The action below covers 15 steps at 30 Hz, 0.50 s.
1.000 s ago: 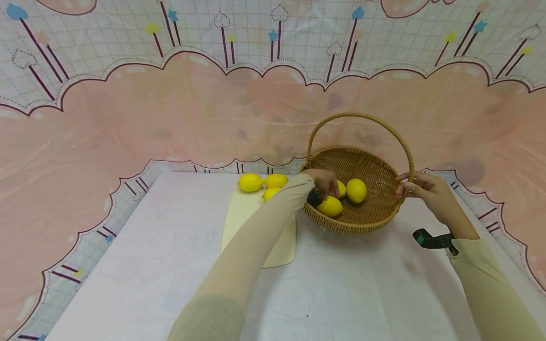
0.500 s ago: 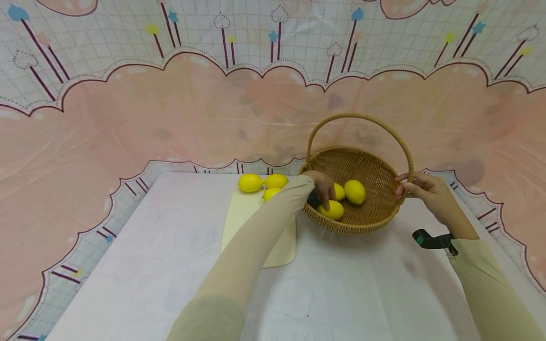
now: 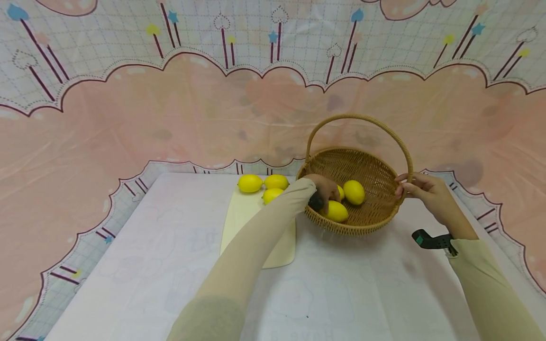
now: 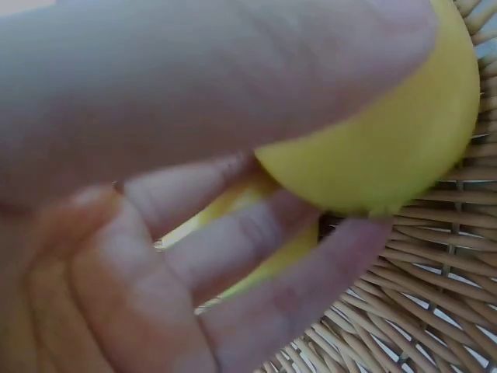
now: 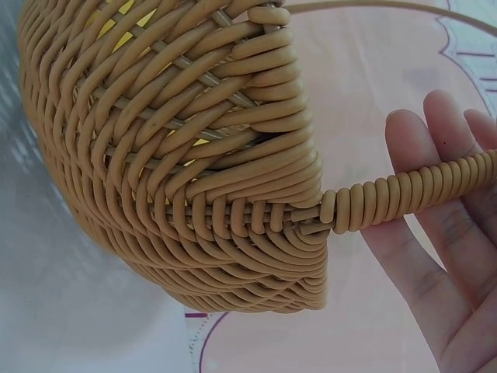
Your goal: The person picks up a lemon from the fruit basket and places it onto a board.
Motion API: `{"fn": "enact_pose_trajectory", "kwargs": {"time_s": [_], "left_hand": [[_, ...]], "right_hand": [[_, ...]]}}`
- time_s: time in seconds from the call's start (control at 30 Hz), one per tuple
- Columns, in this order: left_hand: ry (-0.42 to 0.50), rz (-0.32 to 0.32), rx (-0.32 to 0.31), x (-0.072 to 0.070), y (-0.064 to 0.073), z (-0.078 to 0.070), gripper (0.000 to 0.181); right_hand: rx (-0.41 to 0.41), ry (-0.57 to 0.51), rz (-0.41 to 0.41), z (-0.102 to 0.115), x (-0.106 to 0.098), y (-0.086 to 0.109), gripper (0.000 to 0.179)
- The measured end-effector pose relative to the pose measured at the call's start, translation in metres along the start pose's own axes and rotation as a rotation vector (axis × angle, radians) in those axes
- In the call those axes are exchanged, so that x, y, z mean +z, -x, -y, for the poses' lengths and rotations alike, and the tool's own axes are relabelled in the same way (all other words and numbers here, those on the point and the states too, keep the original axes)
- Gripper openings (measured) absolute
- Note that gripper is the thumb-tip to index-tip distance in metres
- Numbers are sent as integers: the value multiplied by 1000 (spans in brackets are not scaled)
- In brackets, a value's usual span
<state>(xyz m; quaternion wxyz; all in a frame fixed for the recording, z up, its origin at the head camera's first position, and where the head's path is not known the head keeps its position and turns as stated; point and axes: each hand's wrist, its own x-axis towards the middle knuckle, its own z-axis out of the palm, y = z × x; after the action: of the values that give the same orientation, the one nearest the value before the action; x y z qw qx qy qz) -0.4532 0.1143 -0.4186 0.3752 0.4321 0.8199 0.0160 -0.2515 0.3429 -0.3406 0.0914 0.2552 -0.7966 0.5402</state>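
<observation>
Inside the wicker basket [image 3: 337, 163], my left hand [image 3: 326, 188] reaches over the near left rim. It holds a yellow lemon [image 3: 338, 212] low in the bowl; in the left wrist view the thumb lies across this lemon [image 4: 388, 148] and the fingers reach beneath it. Another lemon [image 3: 354, 192] sits beside it, and a further one [image 3: 341, 192] is mostly hidden behind the hand. At the basket's right side my right hand [image 3: 431, 193] grips the foot of the wrapped handle [image 5: 411, 190], fingers behind it. The basket tilts toward me.
A pale cutting board [image 3: 241, 227] lies left of the basket, partly under my left sleeve [image 3: 239, 251]. Near its far end are a lemon [image 3: 250, 183], a second lemon [image 3: 276, 182] and a third lemon [image 3: 272, 195]. A patterned cloth [image 3: 192, 118] hangs behind the white table [image 3: 341, 284].
My left hand has shifted slightly down and right in the basket, and the lemon at its fingers has moved the same way. The right hand stays on the handle.
</observation>
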Motion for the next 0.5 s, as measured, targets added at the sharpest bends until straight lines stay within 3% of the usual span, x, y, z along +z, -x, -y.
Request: {"fn": "enact_pose_trajectory", "kwargs": {"time_s": [0.07, 0.2, 0.5], "left_hand": [[10, -6, 12, 0, 18, -14, 68], [65, -19, 15, 1, 76, -57, 53], [85, -21, 16, 1, 73, -56, 52]], "right_hand": [[0, 2, 0, 0, 0, 0, 21], [6, 15, -3, 0, -1, -1, 22], [11, 17, -5, 0, -1, -2, 22]]}}
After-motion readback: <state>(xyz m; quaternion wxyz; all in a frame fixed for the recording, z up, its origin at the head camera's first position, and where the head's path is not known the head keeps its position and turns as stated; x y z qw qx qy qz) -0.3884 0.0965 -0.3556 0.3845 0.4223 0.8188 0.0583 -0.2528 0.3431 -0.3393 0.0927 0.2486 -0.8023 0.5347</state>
